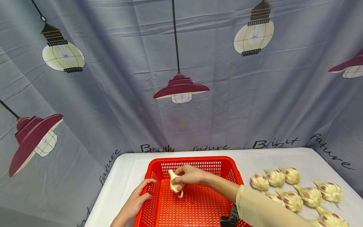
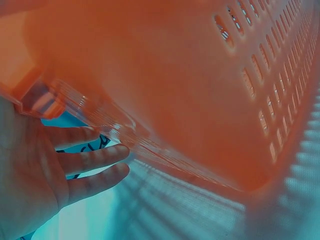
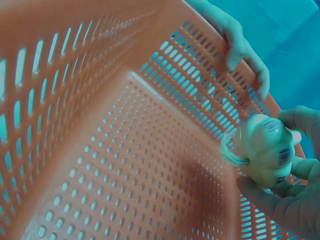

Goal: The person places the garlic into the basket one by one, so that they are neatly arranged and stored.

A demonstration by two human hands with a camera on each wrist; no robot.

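Observation:
My right hand (image 1: pixel 189 175) pinches a garlic bulb (image 1: pixel 174 183) between thumb and fingers, inside the red plastic basket (image 1: pixel 198 206). The bulb is pale with purple patches; in the head view its stem points up and its roots hang down. In the right wrist view the bulb (image 3: pixel 265 150) hangs over the perforated basket floor near one side wall. My left hand (image 1: pixel 134 201) holds the basket's left rim, thumb and one finger hooked over it. In the left wrist view, three fairly straight fingers of the left hand (image 2: pixel 37 180) lie outside the wall.
Several garlic bulbs (image 1: pixel 292 200) lie in loose rows on the white table (image 1: pixel 124 167), right of the basket. My right sleeve (image 1: pixel 263 208) crosses the basket's right rim, with a black strap beside it. A grey curtain (image 1: pixel 215 119) printed with lamps hangs behind.

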